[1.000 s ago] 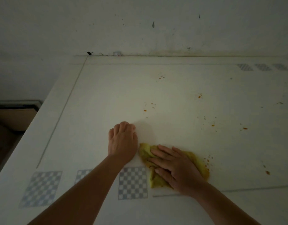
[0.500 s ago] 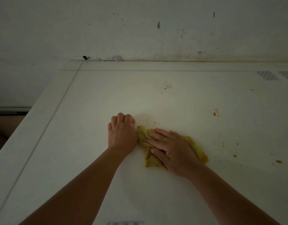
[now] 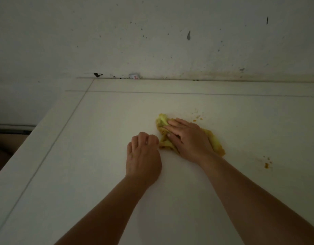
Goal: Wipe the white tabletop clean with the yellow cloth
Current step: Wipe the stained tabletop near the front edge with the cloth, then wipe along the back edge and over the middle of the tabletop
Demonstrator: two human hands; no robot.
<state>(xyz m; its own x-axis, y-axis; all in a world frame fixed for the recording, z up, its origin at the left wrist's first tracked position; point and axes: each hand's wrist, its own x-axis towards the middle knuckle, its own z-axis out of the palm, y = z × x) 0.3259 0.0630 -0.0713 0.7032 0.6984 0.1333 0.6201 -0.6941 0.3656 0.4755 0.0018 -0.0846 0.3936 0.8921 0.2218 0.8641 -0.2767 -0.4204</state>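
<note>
Wiping stroke on the white tabletop [image 3: 92,156], seen from the head camera. Right hand [image 3: 188,138] lies flat, fingers spread, pressing the bunched yellow cloth [image 3: 163,122] against the surface; the fingers are not curled round the cloth, so it is held by downward pressure only. The cloth's long axis runs from upper left to lower right beneath the palm, its folds showing past the fingertips and behind the wrist. Left hand [image 3: 143,156] rests on the bare surface just beside the cloth's near-left edge, fingers loosely curled and holding nothing; it appears to serve as a brace.

The deciding relation: the nearest orange specks [image 3: 196,118] lie just beyond the cloth, up and to the right of the right hand's knuckles, while a second orange smear [image 3: 266,165] lies well apart to the right. Both marks sit on the right hand's side, so the next stroke probably calls for that hand to push away and rightward. Area left of the hands looks clean in this dim light.
</note>
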